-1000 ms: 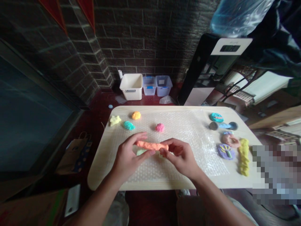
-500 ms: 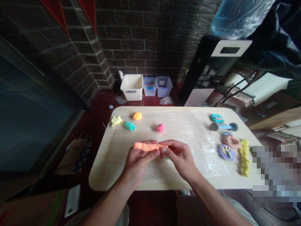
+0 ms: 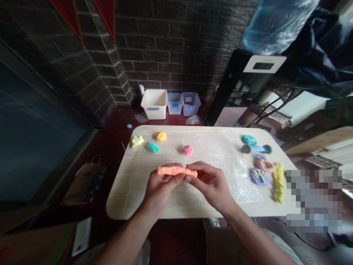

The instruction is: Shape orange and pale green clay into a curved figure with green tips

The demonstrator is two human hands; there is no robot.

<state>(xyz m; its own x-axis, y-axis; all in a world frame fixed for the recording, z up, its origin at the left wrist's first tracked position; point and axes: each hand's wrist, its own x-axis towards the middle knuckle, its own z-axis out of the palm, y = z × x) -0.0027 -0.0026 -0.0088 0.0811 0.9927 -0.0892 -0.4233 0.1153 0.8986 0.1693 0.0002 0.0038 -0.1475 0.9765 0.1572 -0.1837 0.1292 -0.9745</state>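
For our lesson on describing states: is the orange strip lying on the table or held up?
Held up: the left hand and right hand grip the orange strip between them, above the bubble wrap.

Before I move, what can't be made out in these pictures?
All in the head view:
Underside of the orange strip: turned away and behind the left hand and right hand.
Bubble wrap directly behind the hands: covered by them.
Near right corner of the table: lost under pixelation.
Display on the water dispenser: too small and blurred to read.
Upper end of the water bottle: cut off by the picture's top edge.
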